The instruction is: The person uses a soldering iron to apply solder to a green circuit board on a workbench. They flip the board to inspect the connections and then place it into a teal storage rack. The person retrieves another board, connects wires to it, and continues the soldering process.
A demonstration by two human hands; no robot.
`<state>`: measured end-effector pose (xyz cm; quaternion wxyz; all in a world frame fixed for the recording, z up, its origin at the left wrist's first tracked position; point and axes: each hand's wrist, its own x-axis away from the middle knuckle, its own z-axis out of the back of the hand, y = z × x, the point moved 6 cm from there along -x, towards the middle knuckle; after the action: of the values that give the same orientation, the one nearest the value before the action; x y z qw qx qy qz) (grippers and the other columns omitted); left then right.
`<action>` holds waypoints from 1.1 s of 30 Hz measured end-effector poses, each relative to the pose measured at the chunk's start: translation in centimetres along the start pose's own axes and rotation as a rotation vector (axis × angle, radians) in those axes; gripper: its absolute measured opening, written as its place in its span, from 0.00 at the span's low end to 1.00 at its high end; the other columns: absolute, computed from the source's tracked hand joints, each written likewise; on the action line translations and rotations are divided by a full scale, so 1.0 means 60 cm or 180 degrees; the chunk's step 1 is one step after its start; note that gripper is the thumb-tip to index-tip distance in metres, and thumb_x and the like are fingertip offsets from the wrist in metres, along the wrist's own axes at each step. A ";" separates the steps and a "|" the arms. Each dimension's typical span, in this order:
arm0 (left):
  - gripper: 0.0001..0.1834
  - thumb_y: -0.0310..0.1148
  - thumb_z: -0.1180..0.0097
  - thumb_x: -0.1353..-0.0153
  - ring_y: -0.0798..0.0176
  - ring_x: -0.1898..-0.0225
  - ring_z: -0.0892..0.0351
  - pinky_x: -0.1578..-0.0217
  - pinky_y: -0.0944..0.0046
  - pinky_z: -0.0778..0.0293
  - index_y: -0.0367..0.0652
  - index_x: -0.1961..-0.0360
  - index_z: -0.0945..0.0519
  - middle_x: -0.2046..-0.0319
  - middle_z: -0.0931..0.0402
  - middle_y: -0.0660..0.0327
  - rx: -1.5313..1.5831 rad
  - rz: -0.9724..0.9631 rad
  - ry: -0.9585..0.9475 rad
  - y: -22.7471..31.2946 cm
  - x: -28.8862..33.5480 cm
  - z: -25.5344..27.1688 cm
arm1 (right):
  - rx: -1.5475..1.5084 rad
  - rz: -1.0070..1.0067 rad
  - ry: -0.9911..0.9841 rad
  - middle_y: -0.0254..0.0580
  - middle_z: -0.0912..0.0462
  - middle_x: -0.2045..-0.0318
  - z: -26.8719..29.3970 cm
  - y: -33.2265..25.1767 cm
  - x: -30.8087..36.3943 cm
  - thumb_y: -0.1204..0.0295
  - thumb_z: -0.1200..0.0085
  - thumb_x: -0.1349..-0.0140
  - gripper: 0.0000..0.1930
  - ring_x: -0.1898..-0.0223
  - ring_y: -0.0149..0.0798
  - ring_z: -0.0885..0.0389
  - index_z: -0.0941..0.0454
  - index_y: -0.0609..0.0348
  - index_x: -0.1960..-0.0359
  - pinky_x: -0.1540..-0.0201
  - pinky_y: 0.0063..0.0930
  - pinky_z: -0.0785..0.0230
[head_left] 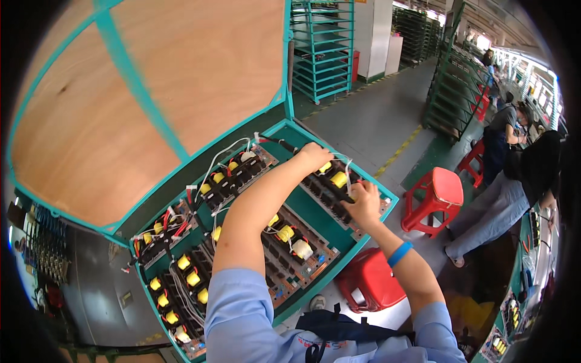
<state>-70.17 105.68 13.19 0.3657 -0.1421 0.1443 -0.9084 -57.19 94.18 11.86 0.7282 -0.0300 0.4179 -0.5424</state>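
A long circuit board (327, 192) with black heat sinks and yellow-wrapped coils lies at the right end of a green tray (346, 253). My left hand (315, 156) is closed over its far left end, the fingertips partly hidden. Around its near right end my right hand (364, 206) is closed, thumb and fingers bent over the edge. Thin white wires run between the hands. More such boards fill the rest of the tray, among them a middle board (287, 233) and a back board (233, 174). My left forearm covers part of the middle ones.
A wooden panel with a green frame (139, 115) stands up behind the tray. Red stools (433, 199) are on the right, one close by the tray. Green racks (322, 51) stand farther off. Two people work along a bench at the right.
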 end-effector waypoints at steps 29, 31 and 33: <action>0.25 0.44 0.48 0.50 0.49 0.47 0.39 0.47 0.44 0.47 0.43 0.53 0.31 0.50 0.36 0.49 -0.2807 0.3274 0.3292 -0.352 0.485 0.531 | 0.0442 0.0794 -0.0507 0.48 0.32 0.53 -0.070 0.033 0.082 0.77 0.47 0.58 0.21 0.47 0.54 0.40 0.26 0.49 0.57 0.48 0.48 0.44; 0.28 0.48 0.48 0.50 0.48 0.50 0.36 0.50 0.44 0.44 0.43 0.50 0.34 0.52 0.34 0.48 -0.3277 0.3274 0.3631 -0.376 0.558 0.582 | 0.0405 0.0843 -0.0429 0.49 0.31 0.53 -0.076 0.018 0.082 0.77 0.48 0.57 0.21 0.47 0.54 0.39 0.26 0.48 0.57 0.48 0.47 0.44; 0.32 0.51 0.49 0.50 0.49 0.50 0.36 0.49 0.45 0.43 0.44 0.47 0.36 0.51 0.34 0.48 -0.2801 0.3719 0.3336 -0.421 0.578 0.569 | 0.0481 0.0776 -0.0421 0.49 0.31 0.53 -0.072 0.032 0.083 0.77 0.49 0.57 0.21 0.47 0.53 0.39 0.26 0.48 0.57 0.47 0.47 0.45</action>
<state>-97.52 93.28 59.09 0.5692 0.2593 0.6767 -0.3885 -58.15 92.71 5.25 0.8148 0.0402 0.3276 -0.4766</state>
